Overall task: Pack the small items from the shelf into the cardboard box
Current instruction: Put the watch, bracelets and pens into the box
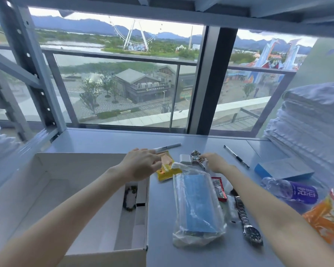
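The open cardboard box [52, 162] sits at the left on the grey shelf [191, 139]; a beaded bracelet [130, 197] lies inside it. My left hand [141, 164] hovers over the box's far right corner, fingers spread, tips touching a yellow snack packet [167, 170]. My right hand [214, 161] reaches a beaded chain [197, 157] beside a small white block [185, 158], fingertips on the chain. A clear bag of blue masks [197, 203], a red packet [219, 188], a metal wristwatch [247, 220] and two pens [168, 147] [236, 156] lie on the shelf.
At the right lie a blue booklet [285, 168], a crushed bottle with a purple label [291, 190] and an orange packet [328, 212]. Folded white towels [307, 120] are stacked at the far right. A metal upright [27, 64] stands at the left, with a window behind.
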The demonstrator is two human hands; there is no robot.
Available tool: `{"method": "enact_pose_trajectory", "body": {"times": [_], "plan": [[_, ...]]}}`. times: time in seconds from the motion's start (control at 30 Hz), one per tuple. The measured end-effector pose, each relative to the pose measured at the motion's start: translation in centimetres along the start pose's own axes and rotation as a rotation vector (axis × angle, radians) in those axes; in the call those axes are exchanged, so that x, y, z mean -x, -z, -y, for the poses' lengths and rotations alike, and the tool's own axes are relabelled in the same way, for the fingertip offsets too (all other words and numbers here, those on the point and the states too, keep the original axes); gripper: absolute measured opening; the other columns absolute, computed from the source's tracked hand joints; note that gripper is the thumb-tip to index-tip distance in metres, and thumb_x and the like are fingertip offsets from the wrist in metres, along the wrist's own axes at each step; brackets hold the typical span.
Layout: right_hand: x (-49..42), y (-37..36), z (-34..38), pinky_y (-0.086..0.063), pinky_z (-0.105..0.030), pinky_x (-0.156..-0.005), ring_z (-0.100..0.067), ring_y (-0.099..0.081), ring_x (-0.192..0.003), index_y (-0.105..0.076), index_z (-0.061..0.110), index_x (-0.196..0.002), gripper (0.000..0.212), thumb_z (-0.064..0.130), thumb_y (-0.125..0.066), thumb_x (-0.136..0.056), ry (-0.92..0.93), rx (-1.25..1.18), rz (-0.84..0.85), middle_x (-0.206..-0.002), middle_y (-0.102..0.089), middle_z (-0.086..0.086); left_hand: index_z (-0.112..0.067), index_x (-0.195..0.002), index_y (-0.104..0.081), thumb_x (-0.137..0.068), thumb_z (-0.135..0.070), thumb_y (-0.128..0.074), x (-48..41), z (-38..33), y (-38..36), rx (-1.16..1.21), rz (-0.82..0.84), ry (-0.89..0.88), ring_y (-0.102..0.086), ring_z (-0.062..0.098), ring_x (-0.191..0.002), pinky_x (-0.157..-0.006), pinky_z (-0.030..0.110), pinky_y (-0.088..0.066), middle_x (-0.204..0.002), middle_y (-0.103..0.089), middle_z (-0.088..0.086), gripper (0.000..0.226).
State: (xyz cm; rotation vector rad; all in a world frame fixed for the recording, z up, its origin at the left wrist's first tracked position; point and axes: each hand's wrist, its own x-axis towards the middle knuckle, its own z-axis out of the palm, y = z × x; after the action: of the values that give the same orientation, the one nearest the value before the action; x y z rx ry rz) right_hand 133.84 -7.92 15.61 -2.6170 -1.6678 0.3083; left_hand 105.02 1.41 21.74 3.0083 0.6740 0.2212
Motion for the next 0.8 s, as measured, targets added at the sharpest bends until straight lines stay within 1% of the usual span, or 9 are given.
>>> {"method": "enact_pose_trajectory", "body": {"times": [0.07,0.13,0.2,0.27,0.43,0.57,0.63,0.7,0.8], "plan": [[-0.8,-0.3,-0.5,-0.041,-0.028,-0.089,-0.025,-0.048,-0.124,-0.039,0.024,-0.139,0.065,-0.012,-0.031,-0.085,0.025,0.025,0.04,-0.144,-0.044,-0.002,-0.023,-0.092,-0.062,-0.094,-0.036,-0.029,-0.1,0.1,-0.1,0.005,-0.008,0.007,-0.053,0.017,-0.092,-0.072,0.031,-0.03,-0.095,-0.055,-0.003,0.035],[-1.4,-0.5,-1.0,-0.041,-0.029,-0.085,-0.025,-0.047,-0.123,-0.038,0.025,-0.14,0.068,-0.013,-0.031,-0.084,0.047,0.031,0.051,-0.144,-0.042,-0.001,-0.023,-0.091,-0.062,-0.091,-0.039,-0.024,-0.2,0.2,-0.2,0.012,-0.016,0.008,-0.053,0.016,-0.091,-0.066,0.028,-0.029,-0.094,-0.056,-0.003,0.041],[-1.8,-0.7,-1.1,-0.043,-0.033,-0.09,-0.026,-0.048,-0.121,-0.047,0.022,-0.135,0.058,-0.009,-0.037,-0.087,0.078,0.024,0.023,-0.139,-0.047,-0.003,-0.025,-0.089,-0.062,-0.086,-0.043,-0.02,-0.2,0.3,-0.2,0.019,-0.029,0.0,-0.053,0.015,-0.089,-0.059,0.025,-0.026,-0.094,-0.057,-0.005,0.046],[-2.0,-0.8,-1.1,-0.043,-0.035,-0.094,-0.026,-0.051,-0.116,-0.055,0.017,-0.124,0.04,0.0,-0.047,-0.089,0.097,0.014,-0.016,-0.13,-0.052,-0.005,-0.027,-0.088,-0.062,-0.088,-0.042,-0.022,-0.3,0.5,-0.3,0.028,-0.043,-0.008,-0.053,0.014,-0.089,-0.056,0.02,-0.025,-0.093,-0.057,-0.006,0.042],[-1.7,-1.0,-1.4,-0.046,-0.038,-0.088,-0.027,-0.055,-0.104,-0.059,0.013,-0.104,0.015,0.013,-0.056,-0.089,0.023,0.038,-0.006,-0.114,-0.06,-0.009,-0.028,-0.087,-0.062,-0.094,-0.036,-0.03,-0.3,0.6,-0.5,0.029,-0.061,-0.019,-0.053,0.013,-0.087,-0.054,0.021,-0.024,-0.092,-0.057,-0.008,0.034],[-1.1,-0.7,-1.5,-0.049,-0.039,-0.081,-0.031,-0.06,-0.096,-0.064,0.003,-0.093,0.016,0.014,-0.057,-0.084,-0.01,0.103,0.029,-0.103,-0.065,-0.015,-0.027,-0.087,-0.062,-0.095,-0.036,-0.03,-0.3,0.8,-0.6,0.03,-0.076,-0.02,-0.053,0.012,-0.085,-0.053,0.021,-0.024,-0.092,-0.058,-0.008,0.034],[-0.4,-0.7,-1.6,-0.051,-0.038,-0.076,-0.031,-0.063,-0.09,-0.066,0.002,-0.087,0.016,0.012,-0.059,-0.078,-0.016,0.106,0.036,-0.097,-0.068,-0.014,-0.026,-0.088,-0.062,-0.095,-0.036,-0.029,-0.3,0.8,-0.6,0.034,-0.08,-0.022,-0.053,0.013,-0.084,-0.053,0.021,-0.024,-0.092,-0.058,-0.007,0.035],[0.3,-0.6,-1.7,-0.05,-0.034,-0.073,-0.028,-0.063,-0.088,-0.068,0.006,-0.085,0.014,0.014,-0.063,-0.076,-0.011,0.056,0.008,-0.093,-0.069,-0.011,-0.025,-0.092,-0.061,-0.096,-0.037,-0.029,-0.2,0.7,-0.6,0.041,-0.084,-0.024,-0.054,0.014,-0.084,-0.053,0.021,-0.024,-0.093,-0.057,-0.007,0.035],[1.6,0.6,-1.2,-0.048,-0.03,-0.073,-0.022,-0.063,-0.084,-0.069,0.006,-0.087,0.014,0.014,-0.069,-0.075,-0.001,-0.126,-0.108,-0.09,-0.071,-0.01,-0.026,-0.103,-0.058,-0.097,-0.044,-0.028,0.0,0.7,-0.4,0.077,-0.084,-0.017,-0.051,0.014,-0.081,-0.054,0.021,-0.026,-0.099,-0.058,-0.008,0.036]]}}
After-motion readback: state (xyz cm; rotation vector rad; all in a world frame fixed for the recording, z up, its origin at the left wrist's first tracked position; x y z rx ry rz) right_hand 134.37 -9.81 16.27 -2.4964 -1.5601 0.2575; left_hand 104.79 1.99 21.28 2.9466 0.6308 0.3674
